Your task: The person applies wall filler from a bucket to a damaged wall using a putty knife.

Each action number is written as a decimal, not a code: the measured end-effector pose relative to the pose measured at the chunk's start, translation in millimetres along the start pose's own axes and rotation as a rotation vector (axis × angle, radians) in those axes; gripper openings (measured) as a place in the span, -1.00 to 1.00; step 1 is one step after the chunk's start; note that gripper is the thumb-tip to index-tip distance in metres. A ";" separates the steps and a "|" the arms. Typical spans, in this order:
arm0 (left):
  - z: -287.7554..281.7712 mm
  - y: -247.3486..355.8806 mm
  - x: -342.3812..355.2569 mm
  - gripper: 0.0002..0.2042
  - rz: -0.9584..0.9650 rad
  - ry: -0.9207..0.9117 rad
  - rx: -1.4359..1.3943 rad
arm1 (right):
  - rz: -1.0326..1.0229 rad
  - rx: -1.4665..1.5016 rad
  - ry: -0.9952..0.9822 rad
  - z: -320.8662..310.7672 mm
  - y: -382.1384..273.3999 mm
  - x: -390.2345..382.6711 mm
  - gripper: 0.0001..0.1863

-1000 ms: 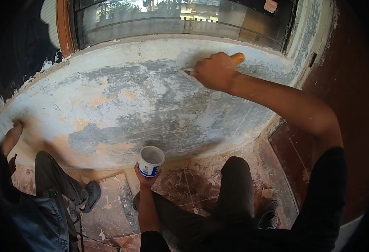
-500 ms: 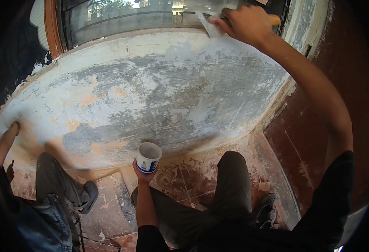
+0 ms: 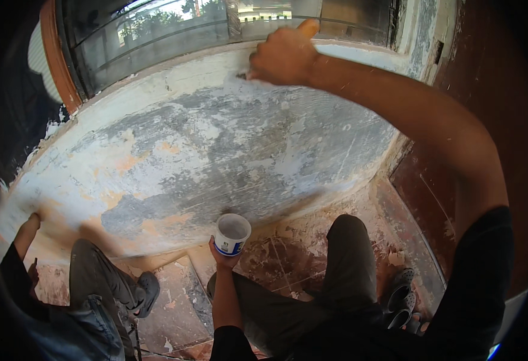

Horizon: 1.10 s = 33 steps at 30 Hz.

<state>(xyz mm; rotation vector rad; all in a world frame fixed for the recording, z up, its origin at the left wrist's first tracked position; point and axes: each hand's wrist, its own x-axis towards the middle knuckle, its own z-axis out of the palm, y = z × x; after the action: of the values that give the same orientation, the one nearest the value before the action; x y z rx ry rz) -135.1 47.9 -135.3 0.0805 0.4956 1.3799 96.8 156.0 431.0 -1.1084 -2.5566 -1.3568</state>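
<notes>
Wall (image 3: 216,144) under the window (image 3: 173,36) is what both people are working: a low, wide stretch of patchy grey and white filler with orange showing through, its long axis running side to side from the brown frame at the left to the corner at the right. Up at its top edge, just under the sill, the right hand (image 3: 282,57) is closed round an orange handle (image 3: 308,26) whose end pokes up past the knuckles toward the glass; the blade end points down-left onto the wall, but it is mostly hidden by the fist, so I cannot tell its shape. Lower down, near the wall's bottom edge, the left hand (image 3: 225,257) grips a small white cup (image 3: 232,233) from beneath, fingers wrapped on its base, mouth up and about level. A second person (image 3: 89,295) crouches at the lower left corner with a hand (image 3: 32,219) on the wall. To my eye the risks are these: the arm is stretched far, so uneven pressure could gouge the soft coat or smear the glass; the cup, held away from the eyes, could tip and spill onto the tiles (image 3: 276,259); the crouch looks unsteady.
</notes>
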 end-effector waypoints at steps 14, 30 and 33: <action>-12.5 16.7 -16.0 -0.31 0.037 -0.042 0.012 | 0.067 -0.042 0.313 10.8 35.6 -48.1 -0.49; 32.1 1.4 -20.1 -0.31 0.140 0.066 0.171 | -0.012 -0.110 0.100 -54.5 3.5 44.7 -0.68; 27.6 5.1 -23.7 -0.31 0.143 -0.004 0.145 | 0.127 0.029 0.150 -78.5 26.6 22.0 -0.60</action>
<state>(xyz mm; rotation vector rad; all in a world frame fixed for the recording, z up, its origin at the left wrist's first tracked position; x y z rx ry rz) -131.7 32.7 -102.0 0.2401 0.5955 1.4818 74.9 120.3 505.8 -1.0994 -2.3512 -1.3156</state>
